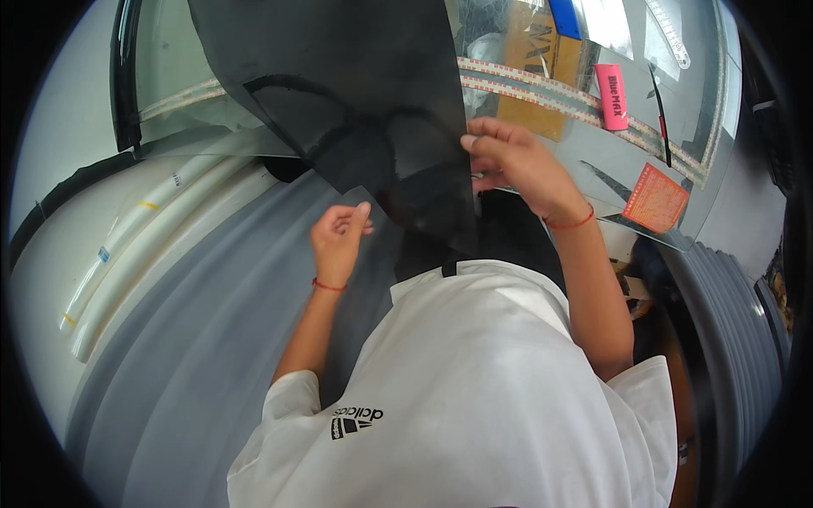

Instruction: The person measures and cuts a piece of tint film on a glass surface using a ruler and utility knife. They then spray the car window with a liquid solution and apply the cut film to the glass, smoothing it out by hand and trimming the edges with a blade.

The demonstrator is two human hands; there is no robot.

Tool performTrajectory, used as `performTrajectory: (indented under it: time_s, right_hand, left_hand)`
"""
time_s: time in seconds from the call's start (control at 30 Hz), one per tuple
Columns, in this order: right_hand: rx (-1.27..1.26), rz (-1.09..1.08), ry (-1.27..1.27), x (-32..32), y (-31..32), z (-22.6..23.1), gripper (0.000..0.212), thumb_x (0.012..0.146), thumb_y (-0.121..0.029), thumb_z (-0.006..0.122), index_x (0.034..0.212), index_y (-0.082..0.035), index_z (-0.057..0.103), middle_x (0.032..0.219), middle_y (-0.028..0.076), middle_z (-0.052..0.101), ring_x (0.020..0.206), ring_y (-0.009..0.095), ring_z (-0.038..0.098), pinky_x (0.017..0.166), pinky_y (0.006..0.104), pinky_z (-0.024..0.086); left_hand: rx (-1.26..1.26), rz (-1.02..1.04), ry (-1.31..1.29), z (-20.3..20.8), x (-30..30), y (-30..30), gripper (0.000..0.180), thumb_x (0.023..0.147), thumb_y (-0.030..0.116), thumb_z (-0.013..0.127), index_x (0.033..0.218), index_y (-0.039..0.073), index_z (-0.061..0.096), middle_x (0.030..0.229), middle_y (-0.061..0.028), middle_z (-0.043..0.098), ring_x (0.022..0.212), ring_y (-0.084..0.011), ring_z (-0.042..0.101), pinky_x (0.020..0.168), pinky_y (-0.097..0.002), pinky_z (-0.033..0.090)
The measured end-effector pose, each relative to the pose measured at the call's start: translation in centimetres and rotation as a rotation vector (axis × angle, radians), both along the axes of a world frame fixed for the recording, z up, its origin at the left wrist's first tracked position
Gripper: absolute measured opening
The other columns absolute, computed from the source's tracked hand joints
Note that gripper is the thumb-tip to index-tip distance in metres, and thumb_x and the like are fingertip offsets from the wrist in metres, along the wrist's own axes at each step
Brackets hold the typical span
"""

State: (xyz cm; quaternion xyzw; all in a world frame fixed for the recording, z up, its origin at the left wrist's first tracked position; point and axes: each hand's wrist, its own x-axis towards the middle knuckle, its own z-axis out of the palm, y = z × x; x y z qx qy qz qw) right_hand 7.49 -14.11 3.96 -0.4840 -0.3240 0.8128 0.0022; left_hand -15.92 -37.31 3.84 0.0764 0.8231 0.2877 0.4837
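Observation:
A large sheet of dark film [339,51] lies over the glass tabletop and hangs over its near edge toward me. My left hand [336,244] is closed, with thumb and fingers pinching a thin grey corner at the film's lower left. On the other side, my right hand [533,173] grips the film's right edge between thumb and fingers, some of which are hidden behind the sheet. Dark curved reflections show on its glossy lower part.
To the right on the glass tabletop [584,173] are a pink squeegee block [611,97], a blue flat tool [565,19], a slim black-and-red tool [663,127], and an orange-red printed card [655,199]. Measuring strips [533,85] cross the table. Long white rolls [140,237] stand at left.

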Motion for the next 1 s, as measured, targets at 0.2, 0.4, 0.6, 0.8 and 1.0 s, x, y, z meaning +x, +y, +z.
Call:
performTrajectory:
  time_s: [0.2,0.4,0.6,0.8,1.0]
  right_hand:
    - [-0.054,0.056,0.094,1.3,-2.2,2.0,0.073,0.105,-0.043,0.065,0.154,0.008,0.047,0.129,0.013,0.065,0.115,0.023,0.064,0.092,0.0348,0.061]
    - [-0.002,0.074,0.191,1.3,-5.5,3.8,0.098,0.104,-0.058,0.063,0.161,0.014,0.029,0.135,0.019,0.064,0.122,0.022,0.064,0.103,0.0315,0.054]
    - [0.276,0.164,0.408,-0.9,-7.7,5.8,0.095,0.109,-0.060,0.049,0.165,0.010,0.020,0.170,0.039,0.018,0.162,0.046,0.017,0.129,0.0438,0.023]
    - [0.339,0.099,0.489,-2.3,-7.0,6.7,0.072,0.110,-0.049,0.054,0.153,0.009,0.045,0.154,0.034,0.046,0.136,0.045,0.055,0.113,0.0438,0.045]
    - [0.408,-0.037,0.346,-3.8,-2.6,3.6,0.036,0.107,-0.022,0.066,0.131,0.005,0.066,0.115,0.015,0.073,0.098,0.019,0.069,0.088,0.0312,0.054]
  left_hand:
    - [0.572,-0.628,0.726,3.4,2.6,10.4,0.059,0.083,0.018,0.090,0.131,-0.005,0.064,0.129,-0.0245,0.067,0.115,-0.0335,0.069,0.101,-0.0402,0.055]
    - [0.412,-0.751,0.859,1.6,4.1,22.0,0.116,0.077,0.061,0.088,0.155,-0.009,0.040,0.153,-0.0332,0.051,0.139,-0.0439,0.054,0.115,-0.0461,0.045]
    - [0.246,-0.805,0.819,2.8,3.4,24.0,0.085,0.085,0.048,0.085,0.143,-0.007,0.057,0.128,-0.0272,0.070,0.110,-0.0361,0.072,0.097,-0.0423,0.056]
    - [0.304,-0.663,0.587,4.3,-0.7,23.1,0.036,0.097,0.025,0.071,0.108,-0.009,0.075,0.084,-0.0165,0.078,0.076,-0.0229,0.074,0.076,-0.0354,0.056]
    - [0.254,-0.428,0.432,6.4,-3.6,22.0,0.025,0.101,0.018,0.070,0.101,-0.005,0.077,0.072,0.0058,0.063,0.063,-0.0018,0.047,0.057,-0.0242,0.037]
